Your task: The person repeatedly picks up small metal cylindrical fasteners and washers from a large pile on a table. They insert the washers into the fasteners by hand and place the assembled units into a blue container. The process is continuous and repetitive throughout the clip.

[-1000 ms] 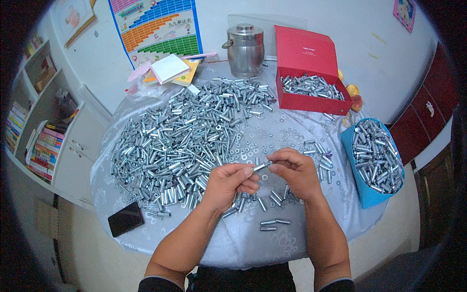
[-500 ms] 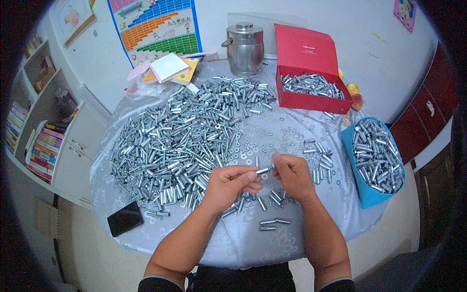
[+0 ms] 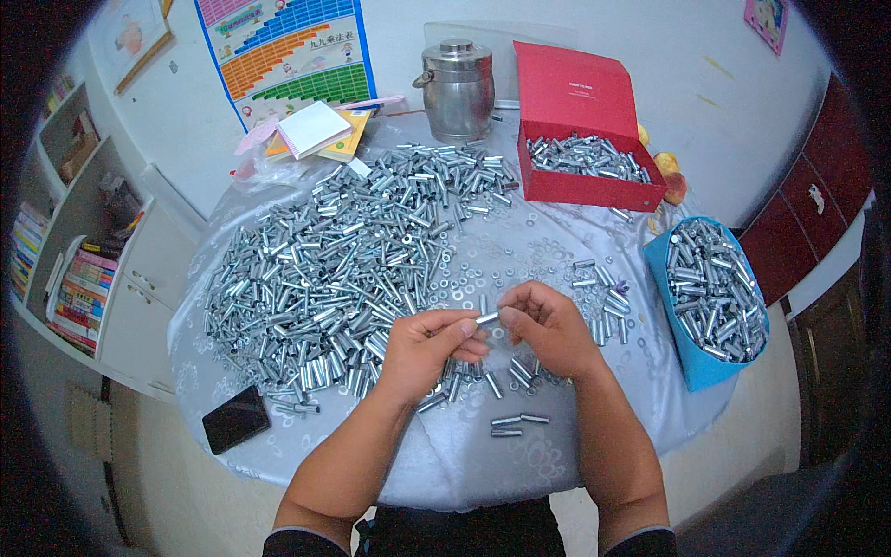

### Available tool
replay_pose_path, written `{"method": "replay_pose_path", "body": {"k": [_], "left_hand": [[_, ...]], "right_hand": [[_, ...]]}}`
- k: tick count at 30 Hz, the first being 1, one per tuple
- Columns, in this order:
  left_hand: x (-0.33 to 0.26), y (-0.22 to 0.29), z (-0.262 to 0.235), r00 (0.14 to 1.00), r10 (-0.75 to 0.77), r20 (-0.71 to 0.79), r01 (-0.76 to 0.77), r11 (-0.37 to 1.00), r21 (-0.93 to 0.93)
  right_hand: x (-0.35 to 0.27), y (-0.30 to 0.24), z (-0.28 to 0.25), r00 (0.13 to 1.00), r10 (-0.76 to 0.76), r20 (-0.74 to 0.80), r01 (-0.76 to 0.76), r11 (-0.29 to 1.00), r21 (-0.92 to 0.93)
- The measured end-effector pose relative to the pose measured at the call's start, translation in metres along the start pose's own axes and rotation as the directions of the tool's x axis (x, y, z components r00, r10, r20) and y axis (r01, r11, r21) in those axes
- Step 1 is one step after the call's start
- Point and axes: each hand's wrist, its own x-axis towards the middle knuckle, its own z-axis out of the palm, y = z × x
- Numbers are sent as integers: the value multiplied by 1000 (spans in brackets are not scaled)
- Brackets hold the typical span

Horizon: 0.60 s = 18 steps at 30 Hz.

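Observation:
My left hand (image 3: 427, 348) is closed, pinching a short shiny metal sleeve (image 3: 488, 317) between thumb and fingers. The sleeve points to the right over the middle of the table. Close to its right end is my right hand (image 3: 552, 330), fingers curved and thumb held apart from them; I make out nothing in it. Below and behind the hands lie loose metal sleeves (image 3: 495, 384), with washers (image 3: 457, 294) and nuts scattered beyond. A large heap of metal sleeves and bolts (image 3: 325, 278) spreads to the left.
Sleeve-shaped metal pieces fill a red box (image 3: 594, 190) at the back right and a blue bin (image 3: 682, 343) at the right edge. A metal canister (image 3: 458, 93) stands at the back. A black phone (image 3: 237, 420) lies front left; notebooks (image 3: 316, 130) sit back left.
My right hand's fingers have loosened from a pinch at the sleeve's right end and spread apart. My left hand keeps its hold on the sleeve. The view has shifted slightly.

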Motion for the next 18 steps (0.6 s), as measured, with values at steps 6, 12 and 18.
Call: {"method": "replay_pose_path", "body": {"k": [6,12,18], "left_hand": [[-1,-3,0,1000,-11,1,11,1000,-3],[1,-3,-1,1000,0,-2,0,1000,12],[1,-4,-2,1000,-4,-25,4,1000,-8]], "right_hand": [[0,-8,0,995,101,-16,-102,990,-96],[2,8,-11,991,105,80,-92,985,-149],[3,6,-4,999,-10,46,10,1000,-7]]}}
